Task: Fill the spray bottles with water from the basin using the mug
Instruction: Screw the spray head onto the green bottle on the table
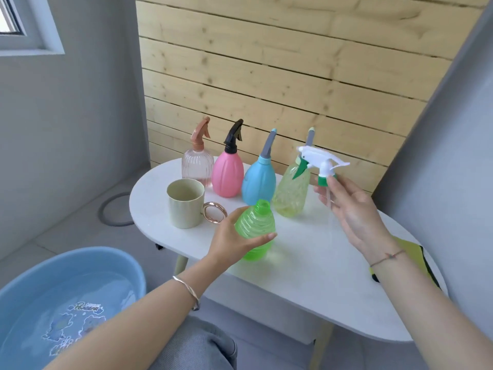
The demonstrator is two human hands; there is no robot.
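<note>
My left hand grips an uncapped green spray bottle standing on the white table. My right hand holds its white and green trigger head up in the air, right of the bottle, with the dip tube hanging along my palm. A cream mug with a gold ring handle stands to the bottle's left. Behind stand a clear pink bottle, a pink bottle with a black head, a blue bottle and a yellow-green bottle. A blue basin holding water sits low at the left.
A yellow-green cloth lies at the table's right edge beyond my right wrist. A wooden plank wall stands behind the table and a grey wall close on the right. A round floor drain lies left of the table. My knee shows below.
</note>
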